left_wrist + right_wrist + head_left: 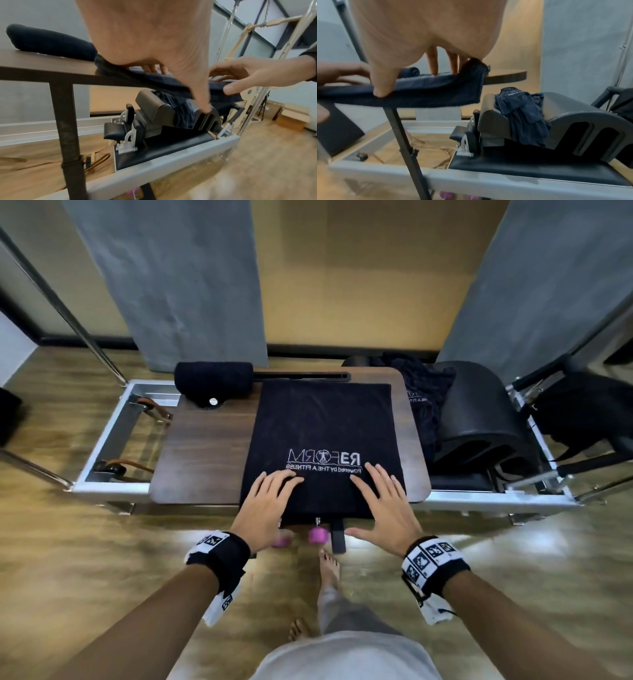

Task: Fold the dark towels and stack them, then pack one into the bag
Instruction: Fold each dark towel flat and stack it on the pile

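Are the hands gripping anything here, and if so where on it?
Nothing is gripped. Left hand and right hand lie flat, fingers straight, on the near part of the dark towel.

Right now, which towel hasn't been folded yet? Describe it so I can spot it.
Find the wooden tabletop over the metal-framed reformer. Just past its right edge stands a black curved barrel, and the crumpled dark towel hangs over the barrel's left end. Unlike the flat logo towel under both hands and the rolled towel at the table's far left, it is bunched and wrinkled.
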